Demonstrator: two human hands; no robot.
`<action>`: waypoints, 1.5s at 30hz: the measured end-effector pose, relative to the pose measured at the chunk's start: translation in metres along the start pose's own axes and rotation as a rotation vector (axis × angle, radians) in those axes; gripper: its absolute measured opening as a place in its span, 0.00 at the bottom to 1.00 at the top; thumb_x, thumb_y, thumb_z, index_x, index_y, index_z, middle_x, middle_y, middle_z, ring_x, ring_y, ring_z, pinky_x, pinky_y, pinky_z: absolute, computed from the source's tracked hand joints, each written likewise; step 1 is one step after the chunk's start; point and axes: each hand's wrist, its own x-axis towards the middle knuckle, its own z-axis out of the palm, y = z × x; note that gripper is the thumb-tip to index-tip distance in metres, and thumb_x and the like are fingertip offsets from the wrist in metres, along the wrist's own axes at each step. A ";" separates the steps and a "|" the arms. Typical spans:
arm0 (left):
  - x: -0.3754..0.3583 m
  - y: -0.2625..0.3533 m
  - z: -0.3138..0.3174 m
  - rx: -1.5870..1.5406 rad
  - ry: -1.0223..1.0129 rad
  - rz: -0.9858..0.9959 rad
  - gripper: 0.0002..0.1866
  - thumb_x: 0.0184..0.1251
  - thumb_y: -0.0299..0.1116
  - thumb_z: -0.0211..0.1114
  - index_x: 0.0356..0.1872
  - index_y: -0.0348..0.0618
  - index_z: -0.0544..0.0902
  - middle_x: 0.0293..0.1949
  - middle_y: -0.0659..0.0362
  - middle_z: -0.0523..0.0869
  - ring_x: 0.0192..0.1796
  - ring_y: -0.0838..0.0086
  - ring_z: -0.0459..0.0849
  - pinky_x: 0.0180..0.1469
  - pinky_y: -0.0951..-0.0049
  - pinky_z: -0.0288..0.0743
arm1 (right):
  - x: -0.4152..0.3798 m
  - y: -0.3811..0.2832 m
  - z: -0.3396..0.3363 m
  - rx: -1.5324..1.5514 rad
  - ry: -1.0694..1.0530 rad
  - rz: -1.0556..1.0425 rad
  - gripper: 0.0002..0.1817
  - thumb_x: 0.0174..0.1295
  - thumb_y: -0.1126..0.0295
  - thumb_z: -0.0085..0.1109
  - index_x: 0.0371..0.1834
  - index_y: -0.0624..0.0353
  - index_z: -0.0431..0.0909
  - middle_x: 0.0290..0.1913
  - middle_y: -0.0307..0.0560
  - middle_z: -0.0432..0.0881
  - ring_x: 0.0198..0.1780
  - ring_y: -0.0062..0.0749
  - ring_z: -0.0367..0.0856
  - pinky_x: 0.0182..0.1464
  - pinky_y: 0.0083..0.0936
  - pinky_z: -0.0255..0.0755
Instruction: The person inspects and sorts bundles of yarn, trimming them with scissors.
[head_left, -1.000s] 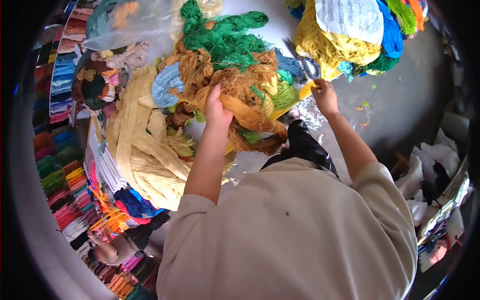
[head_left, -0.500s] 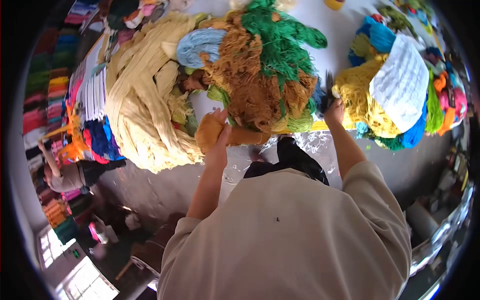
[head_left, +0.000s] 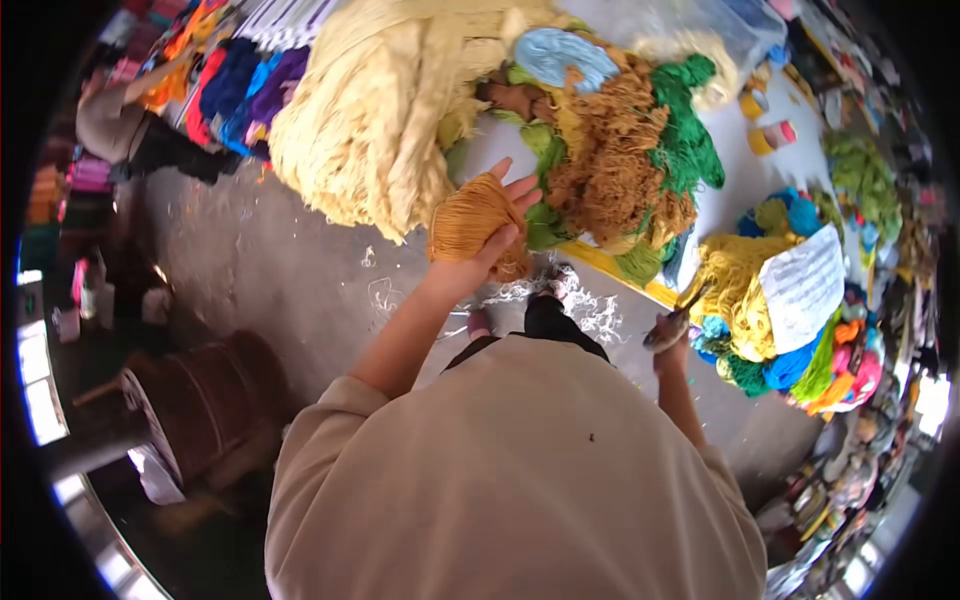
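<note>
My left hand (head_left: 492, 243) holds a thick skein of golden-brown yarn (head_left: 466, 218), its fingers stretched out beyond the bundle and the thumb lying along its near side. The skein's lower end hangs over the floor, just off the table edge. My right hand (head_left: 672, 350) is closed around a dark, scissors-like tool (head_left: 690, 305) with a narrow tip pointing up and away. That tip is close to the yellow yarn (head_left: 735, 280). In front of my left hand lie a big cream yarn heap (head_left: 365, 120) and tangled brown yarn (head_left: 610, 150).
Green yarn (head_left: 688, 130) and a light blue skein (head_left: 565, 58) rest on the white table (head_left: 728, 175). White cloth (head_left: 803, 290) covers part of the colourful pile at right. Loose threads (head_left: 595, 310) litter the floor. Another person (head_left: 125, 125) bends over yarn at far left.
The view has turned, showing more floor and a barrel at left. My left hand has lifted the golden-brown skein nearer, and my right hand has drawn the tool back from the table.
</note>
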 end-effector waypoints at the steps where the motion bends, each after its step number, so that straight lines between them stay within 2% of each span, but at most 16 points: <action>1: -0.010 0.008 -0.001 -0.004 0.021 0.027 0.41 0.71 0.18 0.54 0.80 0.45 0.44 0.75 0.47 0.63 0.76 0.57 0.65 0.76 0.57 0.57 | -0.031 -0.013 0.019 0.177 -0.030 -0.020 0.31 0.57 0.75 0.66 0.64 0.59 0.65 0.43 0.41 0.76 0.41 0.24 0.74 0.43 0.26 0.72; 5: -0.043 0.030 -0.006 0.031 -0.026 0.166 0.48 0.70 0.29 0.65 0.81 0.46 0.40 0.79 0.49 0.54 0.79 0.57 0.58 0.78 0.57 0.51 | -0.114 -0.066 0.090 0.095 -0.221 -0.241 0.36 0.54 0.81 0.60 0.69 0.57 0.60 0.48 0.42 0.78 0.46 0.28 0.76 0.48 0.26 0.73; 8: -0.056 0.074 0.005 0.697 -0.173 0.341 0.61 0.52 0.68 0.69 0.81 0.47 0.49 0.80 0.45 0.49 0.82 0.50 0.46 0.79 0.54 0.44 | -0.144 -0.122 0.162 0.123 -0.673 -0.465 0.43 0.53 0.81 0.60 0.74 0.52 0.53 0.65 0.50 0.71 0.66 0.39 0.69 0.69 0.37 0.59; 10: -0.060 0.091 0.011 1.037 -0.175 0.545 0.64 0.45 0.71 0.70 0.80 0.49 0.51 0.81 0.45 0.45 0.82 0.48 0.43 0.78 0.51 0.46 | -0.172 -0.163 0.219 0.269 -0.926 -0.598 0.47 0.51 0.80 0.65 0.75 0.51 0.52 0.72 0.52 0.65 0.74 0.42 0.62 0.76 0.42 0.48; 13: -0.067 0.116 0.012 1.209 -0.010 0.632 0.63 0.40 0.75 0.68 0.78 0.51 0.59 0.80 0.44 0.47 0.82 0.44 0.41 0.76 0.47 0.53 | -0.188 -0.184 0.262 0.104 -1.072 -0.826 0.44 0.53 0.79 0.70 0.72 0.56 0.55 0.69 0.49 0.67 0.68 0.37 0.69 0.70 0.36 0.61; 17: -0.112 0.183 0.011 1.762 0.034 0.443 0.68 0.39 0.81 0.64 0.79 0.46 0.56 0.80 0.46 0.50 0.81 0.45 0.46 0.77 0.51 0.50 | -0.202 -0.237 0.269 0.057 -1.232 -0.676 0.45 0.49 0.74 0.74 0.71 0.62 0.58 0.68 0.48 0.65 0.71 0.35 0.64 0.72 0.35 0.58; 19: -0.131 0.153 -0.004 0.827 0.159 0.300 0.69 0.41 0.83 0.61 0.80 0.44 0.51 0.80 0.49 0.51 0.81 0.49 0.46 0.78 0.50 0.50 | -0.197 -0.245 0.261 0.056 -1.299 -0.839 0.43 0.52 0.79 0.71 0.71 0.63 0.57 0.68 0.49 0.65 0.72 0.36 0.62 0.75 0.36 0.52; 20: -0.129 0.141 0.002 0.374 0.236 0.390 0.69 0.43 0.83 0.60 0.80 0.44 0.49 0.80 0.50 0.52 0.81 0.51 0.47 0.78 0.49 0.50 | -0.188 -0.249 0.252 -0.144 -1.254 -0.980 0.42 0.54 0.80 0.69 0.71 0.56 0.57 0.64 0.47 0.70 0.67 0.32 0.69 0.70 0.33 0.60; 22: -0.120 0.120 0.027 -0.415 0.321 0.653 0.56 0.64 0.71 0.57 0.79 0.39 0.48 0.80 0.50 0.53 0.81 0.58 0.50 0.79 0.50 0.50 | -0.186 -0.253 0.245 -0.306 -1.330 -0.760 0.40 0.59 0.71 0.72 0.72 0.54 0.58 0.60 0.49 0.74 0.63 0.33 0.74 0.64 0.31 0.68; 24: -0.112 0.100 0.043 -0.716 0.345 0.631 0.45 0.74 0.58 0.53 0.78 0.35 0.49 0.78 0.49 0.59 0.79 0.61 0.58 0.78 0.51 0.54 | -0.169 -0.225 0.240 -0.322 -1.277 -0.746 0.39 0.59 0.69 0.73 0.71 0.55 0.58 0.55 0.49 0.78 0.57 0.31 0.78 0.60 0.28 0.72; 25: -0.112 0.084 0.040 -0.849 0.278 0.624 0.39 0.76 0.56 0.50 0.75 0.34 0.57 0.70 0.47 0.71 0.70 0.57 0.72 0.73 0.51 0.62 | -0.164 -0.213 0.234 -0.294 -1.236 -0.662 0.39 0.58 0.67 0.74 0.69 0.54 0.59 0.51 0.47 0.81 0.53 0.29 0.79 0.57 0.28 0.74; 29: -0.109 0.065 0.042 -0.815 0.388 0.560 0.35 0.77 0.56 0.49 0.71 0.33 0.66 0.58 0.52 0.82 0.56 0.63 0.81 0.64 0.56 0.72 | -0.145 -0.211 0.214 -0.317 -1.295 -0.652 0.26 0.59 0.71 0.72 0.60 0.57 0.73 0.36 0.38 0.82 0.38 0.21 0.82 0.43 0.22 0.76; 31: -0.105 0.071 0.044 -0.879 0.495 0.512 0.37 0.76 0.58 0.49 0.71 0.34 0.66 0.59 0.51 0.81 0.58 0.63 0.81 0.63 0.57 0.73 | -0.146 -0.230 0.210 -0.411 -1.455 -0.377 0.15 0.70 0.75 0.56 0.58 0.62 0.76 0.34 0.37 0.80 0.35 0.18 0.79 0.39 0.16 0.73; 33: -0.101 0.080 0.044 -0.941 0.466 0.454 0.41 0.73 0.63 0.51 0.70 0.34 0.67 0.59 0.50 0.81 0.59 0.63 0.81 0.63 0.57 0.73 | -0.150 -0.229 0.214 -0.406 -1.523 -0.434 0.16 0.75 0.67 0.46 0.55 0.63 0.80 0.30 0.35 0.78 0.30 0.17 0.79 0.33 0.14 0.71; 37: -0.097 0.089 0.032 -0.974 0.421 0.481 0.42 0.73 0.64 0.50 0.69 0.32 0.66 0.61 0.47 0.81 0.57 0.60 0.83 0.62 0.54 0.76 | -0.161 -0.236 0.220 -0.488 -1.471 0.010 0.18 0.76 0.63 0.46 0.55 0.63 0.81 0.30 0.35 0.78 0.27 0.16 0.78 0.30 0.12 0.70; 45: -0.096 0.090 0.022 -0.849 0.465 0.462 0.40 0.75 0.64 0.48 0.68 0.34 0.68 0.60 0.48 0.81 0.57 0.61 0.83 0.64 0.57 0.75 | -0.155 -0.238 0.235 -0.626 -1.498 -0.172 0.14 0.70 0.76 0.52 0.56 0.58 0.80 0.29 0.37 0.85 0.28 0.14 0.79 0.30 0.12 0.70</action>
